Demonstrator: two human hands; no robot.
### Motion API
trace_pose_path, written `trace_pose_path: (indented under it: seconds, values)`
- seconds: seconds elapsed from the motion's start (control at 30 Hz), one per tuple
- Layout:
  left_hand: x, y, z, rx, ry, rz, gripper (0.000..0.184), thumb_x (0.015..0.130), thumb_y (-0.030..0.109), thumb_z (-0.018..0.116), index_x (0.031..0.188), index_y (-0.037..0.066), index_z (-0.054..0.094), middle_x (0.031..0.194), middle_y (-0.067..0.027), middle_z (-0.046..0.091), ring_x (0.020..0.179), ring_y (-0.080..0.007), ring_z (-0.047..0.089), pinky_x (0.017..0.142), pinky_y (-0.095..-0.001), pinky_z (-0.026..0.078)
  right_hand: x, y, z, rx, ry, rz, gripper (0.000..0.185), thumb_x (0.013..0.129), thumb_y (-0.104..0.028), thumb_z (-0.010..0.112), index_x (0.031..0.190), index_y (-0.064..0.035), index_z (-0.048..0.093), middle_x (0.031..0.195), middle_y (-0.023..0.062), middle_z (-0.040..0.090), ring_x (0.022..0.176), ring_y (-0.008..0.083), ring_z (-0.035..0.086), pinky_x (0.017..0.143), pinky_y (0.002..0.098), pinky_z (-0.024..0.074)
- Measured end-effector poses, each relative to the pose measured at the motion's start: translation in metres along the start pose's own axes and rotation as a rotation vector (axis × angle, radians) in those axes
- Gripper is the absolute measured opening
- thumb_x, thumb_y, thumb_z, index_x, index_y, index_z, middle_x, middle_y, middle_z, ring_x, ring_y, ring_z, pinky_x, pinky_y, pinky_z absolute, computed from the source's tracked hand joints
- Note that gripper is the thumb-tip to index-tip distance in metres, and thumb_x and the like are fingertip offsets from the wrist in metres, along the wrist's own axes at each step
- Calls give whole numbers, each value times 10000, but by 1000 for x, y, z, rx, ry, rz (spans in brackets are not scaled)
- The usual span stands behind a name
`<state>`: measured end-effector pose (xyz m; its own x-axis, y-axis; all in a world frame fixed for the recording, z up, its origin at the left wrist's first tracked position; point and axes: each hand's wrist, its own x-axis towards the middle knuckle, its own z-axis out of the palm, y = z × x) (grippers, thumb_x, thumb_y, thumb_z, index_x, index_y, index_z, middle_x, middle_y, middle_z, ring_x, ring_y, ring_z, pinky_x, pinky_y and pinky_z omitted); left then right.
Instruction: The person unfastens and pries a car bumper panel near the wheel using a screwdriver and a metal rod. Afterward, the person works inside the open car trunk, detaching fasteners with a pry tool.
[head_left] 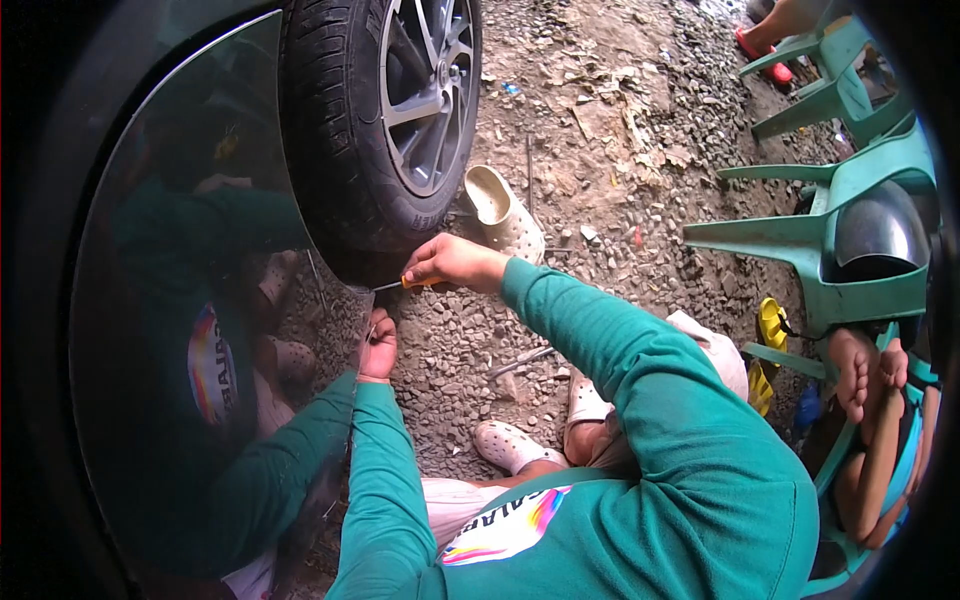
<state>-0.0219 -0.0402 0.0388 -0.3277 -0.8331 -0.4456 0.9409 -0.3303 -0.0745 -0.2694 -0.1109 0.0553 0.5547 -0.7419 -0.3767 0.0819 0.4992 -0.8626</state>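
1. Screwdriver point(427, 281) = tool in use. It's at the lower corner of the dark panel point(140, 300), nr the tyre point(325, 130), shaft pointing in at the edge. Can't tell if the tip is seated; what it meets is hidden.
2. R hand point(455, 262): fingers closed round the orange handle, narrow grip, back of hand to the camera.
3. L hand point(379, 350): at the panel's lower edge, just beside that corner, fingers curled in. Can't tell if they pinch smth or only steady the edge.
4. To do it well, IMO: line the shaft up w/ whatever the tip meets b4 adding force, then push straight, so less chance of a slip.
5. L fingers sit close to the tip. Safer out of its line, b/c a slip could jab them; bracing the edge from the side should limit flex.
6. Go easy on prying: glossy finish prob. scratches.
7. Pose, R arm: elbow bent & out to the side, forearm reaching over the gravel point(430, 400) to the corner, wrist approx. straight.
8. Pose, L arm: forearm runs alongside the panel's lower edge, wrist nr straight; sleeve point(385, 440) v. close to it, contact unclear.
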Motion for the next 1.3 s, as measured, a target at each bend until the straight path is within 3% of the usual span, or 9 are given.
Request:
trace_pose_path:
  seconds: [0.3,0.5,0.57,0.7,0.83,1.0,1.13,1.2,1.3]
  values:
    - [-7,-11,14,-142,7,-57,70,865,-18,528,832,44,527,719,-4,372,675,-129,355,553,-256,318,-3,-18,-4,-213,1,-60,212,866,-187,732,999,-22,742,796,-3,702,687,66,571,613,247,462]
    - [-8,-11,9,-56,5,19,63,850,-30,529,855,33,538,741,-15,378,681,-131,360,549,-253,309,-11,-25,0,-275,26,-94,225,846,-174,739,1014,-25,739,820,11,717,733,60,596,660,242,476]
    - [-8,-10,7,-49,8,34,48,858,-13,530,865,33,542,741,-13,384,679,-130,359,550,-255,309,-12,-29,-1,-294,18,-78,249,827,-174,731,1026,-26,736,878,75,737,831,147,675,779,308,532]
    - [-4,-2,-3,-38,-34,43,41,893,47,513,895,36,553,744,-11,404,674,-128,357,553,-261,311,-10,-15,1,-278,22,-204,269,834,-170,718,1051,-10,716,923,98,738,882,171,687,821,316,535]
    - [-6,-2,-5,-61,-78,12,74,914,89,497,904,41,553,741,-13,400,670,-128,352,554,-269,313,-11,-15,-1,-302,23,-226,265,836,-161,716,1051,-6,715,942,99,738,893,172,686,828,314,533]
    - [-18,-15,17,-122,48,-3,107,931,87,443,957,20,522,763,-25,380,673,-137,346,559,-278,318,-10,-15,-5,-245,-90,-191,262,860,-119,709,1097,-11,680,956,67,727,904,110,658,828,286,522]
    - [-14,-9,5,-118,-54,-24,133,939,87,422,989,8,516,774,-28,377,687,-139,351,566,-279,323,-11,-12,-2,-284,-79,-211,267,858,-104,706,1105,-10,665,982,71,721,929,118,654,843,289,518]
    - [-14,-11,8,-93,-49,-22,137,940,80,420,995,6,521,770,-26,375,697,-139,355,574,-275,323,-16,-17,2,-363,-31,-231,309,840,-152,711,1121,-28,673,1036,117,719,983,201,673,889,336,519]
    - [-15,-13,13,-95,-16,-20,137,942,77,419,997,5,521,774,-27,376,705,-139,359,579,-271,322,-15,-16,2,-438,-12,-309,316,838,-161,704,1124,-32,670,1062,131,712,1011,236,672,903,347,515]
